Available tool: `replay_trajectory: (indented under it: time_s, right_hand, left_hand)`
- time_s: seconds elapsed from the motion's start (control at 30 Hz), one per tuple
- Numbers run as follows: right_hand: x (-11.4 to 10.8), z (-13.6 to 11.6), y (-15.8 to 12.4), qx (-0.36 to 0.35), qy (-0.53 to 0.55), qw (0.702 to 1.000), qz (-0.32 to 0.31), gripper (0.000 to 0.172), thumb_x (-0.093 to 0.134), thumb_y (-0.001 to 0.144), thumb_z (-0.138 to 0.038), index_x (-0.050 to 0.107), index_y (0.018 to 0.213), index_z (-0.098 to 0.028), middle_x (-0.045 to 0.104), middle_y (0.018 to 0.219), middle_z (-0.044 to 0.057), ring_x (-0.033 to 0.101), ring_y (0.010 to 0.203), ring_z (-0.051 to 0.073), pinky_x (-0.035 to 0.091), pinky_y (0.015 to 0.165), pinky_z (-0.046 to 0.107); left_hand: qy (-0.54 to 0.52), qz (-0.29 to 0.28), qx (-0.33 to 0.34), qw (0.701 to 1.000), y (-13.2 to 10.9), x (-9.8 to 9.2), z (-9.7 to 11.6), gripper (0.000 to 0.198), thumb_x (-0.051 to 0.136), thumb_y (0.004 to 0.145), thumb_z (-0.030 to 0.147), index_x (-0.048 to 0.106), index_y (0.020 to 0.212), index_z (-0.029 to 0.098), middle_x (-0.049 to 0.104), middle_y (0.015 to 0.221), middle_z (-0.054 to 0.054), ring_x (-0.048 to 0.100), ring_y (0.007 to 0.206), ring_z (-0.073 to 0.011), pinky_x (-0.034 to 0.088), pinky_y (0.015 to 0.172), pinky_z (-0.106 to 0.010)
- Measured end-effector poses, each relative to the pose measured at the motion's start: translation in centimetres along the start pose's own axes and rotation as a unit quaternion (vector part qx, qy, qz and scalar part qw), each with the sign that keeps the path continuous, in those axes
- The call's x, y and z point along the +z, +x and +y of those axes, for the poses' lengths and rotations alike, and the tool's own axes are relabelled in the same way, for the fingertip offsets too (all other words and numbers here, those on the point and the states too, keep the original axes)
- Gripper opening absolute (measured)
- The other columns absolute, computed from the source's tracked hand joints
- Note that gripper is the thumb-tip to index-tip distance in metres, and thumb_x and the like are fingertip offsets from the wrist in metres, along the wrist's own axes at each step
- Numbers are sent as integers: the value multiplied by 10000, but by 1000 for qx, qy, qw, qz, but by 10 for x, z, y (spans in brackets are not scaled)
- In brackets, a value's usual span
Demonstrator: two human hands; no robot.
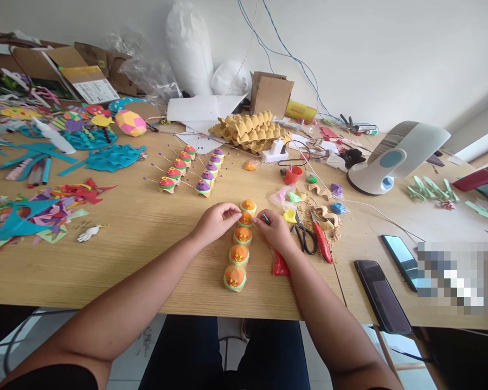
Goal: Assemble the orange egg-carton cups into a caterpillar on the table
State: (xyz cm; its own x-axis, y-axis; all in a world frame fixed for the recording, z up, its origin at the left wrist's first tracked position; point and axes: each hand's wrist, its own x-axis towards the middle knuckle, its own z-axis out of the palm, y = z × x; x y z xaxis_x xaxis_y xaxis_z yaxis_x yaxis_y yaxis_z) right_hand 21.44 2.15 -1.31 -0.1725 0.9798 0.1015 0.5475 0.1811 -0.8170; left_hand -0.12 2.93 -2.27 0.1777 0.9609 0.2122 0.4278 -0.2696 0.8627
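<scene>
A row of several orange egg-carton cups (239, 254) with green rims and yellow faces runs away from the table's front edge. My left hand (222, 221) is at the left side of the second cup from the far end, its thumb and fingers pinched together at the cup. On the right side of that same cup is my right hand (273, 230), fingers closed, with a small blue tool tip showing between them. Anything in the left fingertips is too small to make out.
Red-topped (173, 173) and purple-topped (207, 176) cup rows stand behind. Black scissors (304, 238), a red cutter (322, 238) and clay lumps lie right of my right hand. Farther right are two phones (382, 295) and a fan (384, 162). Paper scraps (36, 216) lie left.
</scene>
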Motion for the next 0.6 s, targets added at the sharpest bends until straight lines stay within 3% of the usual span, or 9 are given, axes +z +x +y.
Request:
replay_trajectory:
  time_s: [0.2, 0.6]
  right_hand:
    - [0, -3, -3, -12, -82, 996, -22, 246, 677, 869, -446, 660, 834, -203, 614, 699, -25, 483, 629, 128, 319, 599, 253]
    - [-1, -12, -4, -40, -128, 991, -29, 243, 697, 879, -450, 670, 828, -214, 654, 721, -4, 538, 663, 145, 317, 611, 250]
  left_hand:
    - [15, -19, 55, 998, 3, 4, -5, 297, 555, 930, 311, 727, 1155, 222, 721, 1170, -68, 657, 1098, -216, 516, 995, -365]
    - [-9, -39, 30, 999, -2, 10, 3, 292, 562, 924, 305, 736, 1143, 222, 707, 1191, -75, 648, 1137, -218, 520, 1004, -349]
